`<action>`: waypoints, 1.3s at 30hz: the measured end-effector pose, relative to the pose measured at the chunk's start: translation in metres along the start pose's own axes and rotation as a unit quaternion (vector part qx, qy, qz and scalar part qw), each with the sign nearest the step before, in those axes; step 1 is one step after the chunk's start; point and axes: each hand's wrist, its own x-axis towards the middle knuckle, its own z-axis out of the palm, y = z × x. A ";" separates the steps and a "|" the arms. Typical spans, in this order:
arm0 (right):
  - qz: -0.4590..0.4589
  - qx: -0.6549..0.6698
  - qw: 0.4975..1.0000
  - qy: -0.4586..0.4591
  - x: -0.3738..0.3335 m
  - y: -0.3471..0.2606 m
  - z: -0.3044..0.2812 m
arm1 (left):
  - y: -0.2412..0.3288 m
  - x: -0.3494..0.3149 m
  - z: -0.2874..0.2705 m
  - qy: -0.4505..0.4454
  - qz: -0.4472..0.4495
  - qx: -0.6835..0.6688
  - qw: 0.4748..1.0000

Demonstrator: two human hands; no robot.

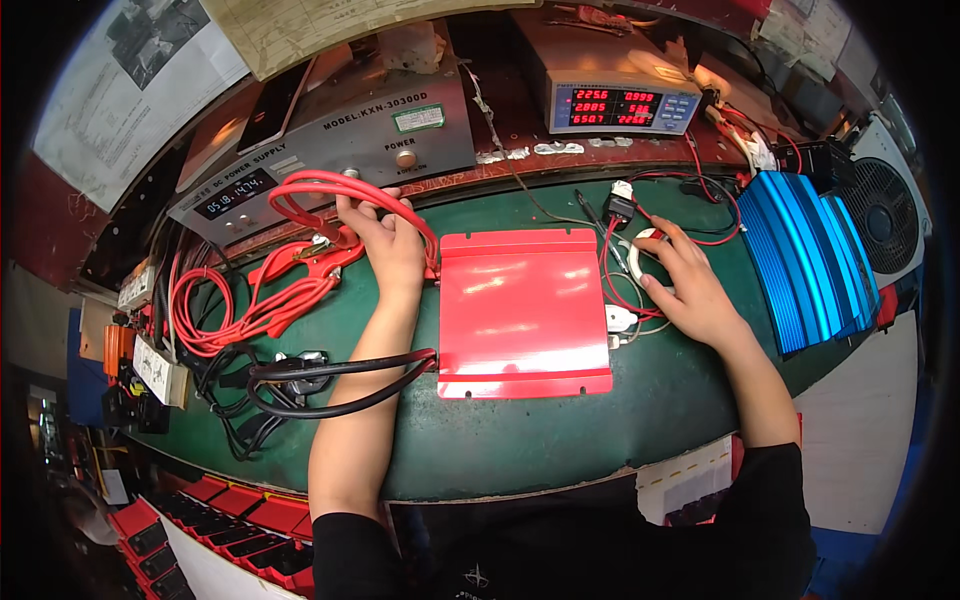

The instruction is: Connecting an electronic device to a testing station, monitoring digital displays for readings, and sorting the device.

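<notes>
A flat red metal box (pixel 525 310) lies on the green bench between my hands. Off its left side run thick red cables (pixel 345 183) and black cables (pixel 340 372). My left hand (pixel 385 240) is curled at the front of the power supply, with the red cables looping over its fingers. What those fingers grip is hidden. Red clamps (pixel 330 258) lie beside that hand. To the right of the box, my right hand (pixel 690 285) has its thumb and fingers closed around a white curved piece (pixel 636 262). A white plug (pixel 620 318) sits at the box's right side.
Behind the bench stand a grey power supply (pixel 350 125) and a meter (pixel 620 108) with lit red digits. A blue ribbed case (pixel 800 260) and a black fan (pixel 880 215) are on the right. A power strip (pixel 155 370) and tangled black leads (pixel 240 400) are on the left.
</notes>
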 end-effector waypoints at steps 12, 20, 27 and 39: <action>-0.006 0.001 1.000 0.002 0.000 -0.001 0.000 | -0.006 0.002 -0.001 -0.002 0.003 -0.011 1.000; 0.000 -0.002 1.000 -0.002 0.000 -0.002 -0.001 | -0.014 0.003 -0.002 0.001 0.011 -0.022 1.000; -0.002 0.016 1.000 0.012 0.001 -0.003 -0.001 | -0.016 0.003 -0.003 -0.005 0.007 -0.022 1.000; 0.076 -0.075 0.990 0.088 0.001 0.002 -0.007 | -0.016 0.005 -0.004 -0.009 0.013 -0.015 1.000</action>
